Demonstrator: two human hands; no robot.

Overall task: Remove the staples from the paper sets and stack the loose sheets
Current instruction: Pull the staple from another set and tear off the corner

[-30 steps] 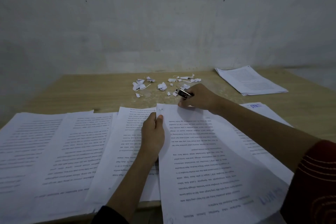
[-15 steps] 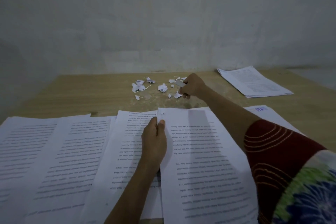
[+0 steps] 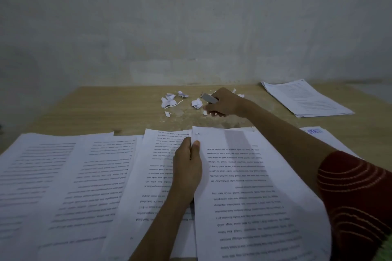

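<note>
My left hand [image 3: 187, 162] pinches the left edge of a printed paper set [image 3: 254, 186] near its top corner, where small staple holes show. My right hand [image 3: 223, 103] is stretched out over the far middle of the table and grips a small metal staple remover [image 3: 209, 98], held among torn paper scraps [image 3: 196, 103]. Several loose printed sheets [image 3: 63, 176] lie fanned out along the near left, and another sheet [image 3: 157, 176] lies under my left wrist.
A stack of sheets [image 3: 305, 99] lies at the far right of the wooden table [image 3: 95, 108]. Another sheet with a blue mark [image 3: 316, 131] peeks out behind my right arm. A bare wall stands just behind the table.
My right hand moved with the staple remover from the paper's top edge out to the scrap pile. My left hand kept its pinch on the paper set.
</note>
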